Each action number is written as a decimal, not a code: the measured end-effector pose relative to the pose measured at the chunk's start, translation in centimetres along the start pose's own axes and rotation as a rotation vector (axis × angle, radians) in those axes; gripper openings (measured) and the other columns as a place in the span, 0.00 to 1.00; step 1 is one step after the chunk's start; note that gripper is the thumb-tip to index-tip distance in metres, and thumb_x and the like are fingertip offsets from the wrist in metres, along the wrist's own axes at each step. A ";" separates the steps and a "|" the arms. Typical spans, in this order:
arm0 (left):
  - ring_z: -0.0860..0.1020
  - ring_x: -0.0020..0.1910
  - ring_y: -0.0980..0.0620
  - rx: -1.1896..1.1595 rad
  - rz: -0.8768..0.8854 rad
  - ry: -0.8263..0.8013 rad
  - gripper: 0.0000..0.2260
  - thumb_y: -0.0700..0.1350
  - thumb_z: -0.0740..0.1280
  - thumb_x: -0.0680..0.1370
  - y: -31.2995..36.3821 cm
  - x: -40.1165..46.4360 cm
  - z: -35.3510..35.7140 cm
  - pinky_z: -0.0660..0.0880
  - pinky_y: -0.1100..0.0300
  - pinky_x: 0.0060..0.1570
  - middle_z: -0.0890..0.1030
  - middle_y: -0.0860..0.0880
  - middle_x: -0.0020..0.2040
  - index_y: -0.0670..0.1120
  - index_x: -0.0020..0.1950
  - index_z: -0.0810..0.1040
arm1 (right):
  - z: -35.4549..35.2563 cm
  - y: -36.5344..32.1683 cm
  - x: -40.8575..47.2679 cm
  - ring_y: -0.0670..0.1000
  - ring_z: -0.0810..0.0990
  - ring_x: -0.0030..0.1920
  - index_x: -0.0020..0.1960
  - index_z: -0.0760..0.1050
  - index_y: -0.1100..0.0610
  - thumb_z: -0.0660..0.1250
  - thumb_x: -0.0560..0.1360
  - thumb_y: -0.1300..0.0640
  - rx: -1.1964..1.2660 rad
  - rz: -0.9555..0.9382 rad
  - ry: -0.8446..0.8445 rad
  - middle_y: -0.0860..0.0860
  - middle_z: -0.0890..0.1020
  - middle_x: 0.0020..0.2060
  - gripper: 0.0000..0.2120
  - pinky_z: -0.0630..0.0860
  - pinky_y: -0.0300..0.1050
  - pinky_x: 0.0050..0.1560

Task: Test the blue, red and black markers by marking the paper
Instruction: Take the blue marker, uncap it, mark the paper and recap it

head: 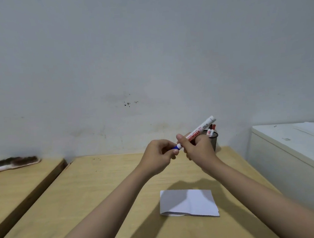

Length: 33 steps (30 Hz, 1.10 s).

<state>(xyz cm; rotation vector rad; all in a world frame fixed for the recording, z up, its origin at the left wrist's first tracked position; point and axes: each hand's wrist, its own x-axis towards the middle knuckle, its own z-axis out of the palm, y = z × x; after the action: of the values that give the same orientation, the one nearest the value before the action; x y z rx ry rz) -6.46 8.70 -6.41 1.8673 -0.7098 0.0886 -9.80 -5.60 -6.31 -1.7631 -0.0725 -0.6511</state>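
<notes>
The blue marker (200, 130) is held up in the air over the far half of the desk (94, 195), tilted with its white barrel rising to the right and its blue cap (175, 147) pointing down-left. The right hand (197, 146) is wrapped around the middle of the barrel, while the left hand (160, 156) pinches the blue cap between thumb and fingertips; the cap looks seated on the barrel or only just starting off, and I cannot tell which. Just behind the right hand stands a dark mesh pen holder (214, 138) with the red marker (212, 130) poking out of it; a darker tip beside it may be the black one, though that is too small to be sure. The folded sheet of paper (189, 203) lies flat on the desk nearer the person, well below both hands, and no marks show on it. This reads as the opening step: uncapping the first marker, with nothing tested yet. The next move calls for a straight pull apart along the barrel, then bringing the tip down to the paper. A brush (15, 163) rests on the neighbouring desk to the left.
</notes>
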 end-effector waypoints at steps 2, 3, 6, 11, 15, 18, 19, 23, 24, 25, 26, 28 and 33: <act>0.78 0.32 0.56 0.011 -0.031 -0.036 0.06 0.38 0.65 0.76 -0.6 0.4 -0.3 0.75 0.58 0.42 0.81 0.50 0.34 0.42 0.45 0.81 | 0.1 0.7 0.3 0.48 0.68 0.22 0.32 0.78 0.57 0.67 0.75 0.53 0.070 0.016 -0.028 0.53 0.73 0.23 0.14 0.67 0.45 0.28; 0.77 0.32 0.56 0.001 -0.053 -0.054 0.07 0.37 0.63 0.76 -1.0 0.7 -0.4 0.75 0.56 0.43 0.81 0.50 0.33 0.40 0.45 0.81 | 0.0 1.0 0.6 0.48 0.68 0.21 0.34 0.78 0.57 0.67 0.75 0.55 0.106 0.016 -0.031 0.53 0.73 0.24 0.13 0.67 0.45 0.28; 0.77 0.34 0.52 -0.004 -0.113 -0.099 0.07 0.36 0.64 0.76 -3.1 1.5 -1.0 0.76 0.53 0.46 0.81 0.46 0.35 0.39 0.47 0.81 | -1.2 1.6 1.9 0.46 0.68 0.22 0.39 0.78 0.59 0.66 0.76 0.58 0.194 0.022 -0.027 0.47 0.74 0.23 0.09 0.69 0.44 0.28; 0.79 0.44 0.54 0.164 -0.211 -0.104 0.09 0.38 0.67 0.75 -6.7 2.7 -0.7 0.74 0.67 0.42 0.83 0.50 0.46 0.45 0.53 0.82 | -2.5 3.5 2.1 0.46 0.71 0.23 0.41 0.77 0.59 0.66 0.75 0.65 0.222 0.063 -0.051 0.52 0.73 0.27 0.05 0.71 0.41 0.27; 0.76 0.39 0.50 0.234 -0.304 -0.141 0.08 0.35 0.71 0.69 -9.3 3.1 0.2 0.73 0.60 0.41 0.78 0.47 0.41 0.46 0.45 0.80 | -2.1 6.0 0.6 0.46 0.73 0.24 0.40 0.77 0.59 0.65 0.74 0.68 0.181 0.135 -0.118 0.51 0.75 0.26 0.07 0.73 0.39 0.28; 0.77 0.37 0.49 0.272 -0.366 -0.175 0.09 0.35 0.72 0.66 -10.9 3.0 1.1 0.75 0.56 0.40 0.80 0.46 0.37 0.48 0.36 0.77 | -1.8 7.6 -0.5 0.46 0.73 0.24 0.39 0.77 0.59 0.66 0.74 0.68 0.178 0.188 -0.150 0.49 0.76 0.25 0.07 0.72 0.39 0.27; 0.79 0.37 0.49 0.284 -0.376 -0.194 0.09 0.34 0.72 0.65 -11.3 3.0 1.3 0.76 0.57 0.41 0.82 0.46 0.37 0.48 0.34 0.78 | -1.7 7.9 -0.9 0.47 0.74 0.24 0.39 0.77 0.60 0.66 0.74 0.67 0.179 0.204 -0.159 0.50 0.77 0.26 0.07 0.73 0.38 0.27; 0.81 0.40 0.49 0.274 -0.392 -0.245 0.06 0.33 0.70 0.66 -12.8 2.9 1.9 0.78 0.56 0.44 0.85 0.44 0.43 0.43 0.38 0.80 | -1.0 9.0 -1.7 0.46 0.74 0.25 0.41 0.77 0.61 0.66 0.74 0.67 0.186 0.262 -0.176 0.52 0.77 0.28 0.05 0.73 0.37 0.27; 0.80 0.38 0.50 0.264 -0.401 -0.235 0.06 0.33 0.70 0.66 -13.1 2.8 2.0 0.77 0.57 0.42 0.84 0.46 0.41 0.41 0.41 0.80 | -0.8 9.1 -1.8 0.46 0.74 0.25 0.41 0.77 0.61 0.67 0.74 0.67 0.183 0.274 -0.179 0.52 0.77 0.28 0.04 0.73 0.37 0.28; 0.79 0.37 0.51 0.256 -0.414 -0.222 0.08 0.34 0.70 0.67 -13.3 2.7 2.1 0.77 0.58 0.41 0.83 0.48 0.39 0.40 0.45 0.80 | -0.6 9.2 -1.9 0.46 0.74 0.25 0.41 0.77 0.61 0.67 0.74 0.67 0.182 0.289 -0.182 0.52 0.77 0.28 0.04 0.73 0.37 0.28; 0.78 0.38 0.51 0.244 -0.427 -0.206 0.10 0.35 0.70 0.68 -13.5 2.5 2.1 0.76 0.58 0.43 0.81 0.49 0.39 0.41 0.48 0.79 | -0.3 9.3 -2.1 0.46 0.74 0.25 0.41 0.77 0.61 0.67 0.74 0.66 0.184 0.309 -0.182 0.52 0.77 0.28 0.04 0.73 0.37 0.27; 0.79 0.42 0.49 0.193 -0.438 -0.160 0.09 0.38 0.68 0.72 -13.7 1.9 1.7 0.77 0.54 0.48 0.81 0.46 0.43 0.45 0.51 0.77 | 0.2 9.5 -2.4 0.46 0.74 0.25 0.40 0.78 0.59 0.67 0.74 0.64 0.187 0.373 -0.157 0.52 0.77 0.28 0.04 0.72 0.40 0.27; 0.78 0.36 0.57 0.086 -0.390 -0.150 0.05 0.40 0.70 0.71 -12.8 -2.0 -0.1 0.76 0.62 0.40 0.82 0.52 0.39 0.47 0.46 0.79 | 1.7 9.1 -3.2 0.48 0.74 0.24 0.38 0.79 0.57 0.68 0.72 0.60 0.249 0.627 -0.030 0.51 0.77 0.28 0.05 0.73 0.47 0.31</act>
<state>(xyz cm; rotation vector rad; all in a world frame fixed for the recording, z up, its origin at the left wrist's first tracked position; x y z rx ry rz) -1.55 12.67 -17.71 2.0773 -0.4357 -0.2774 -8.40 -5.94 -15.94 -1.4422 0.3531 -0.1487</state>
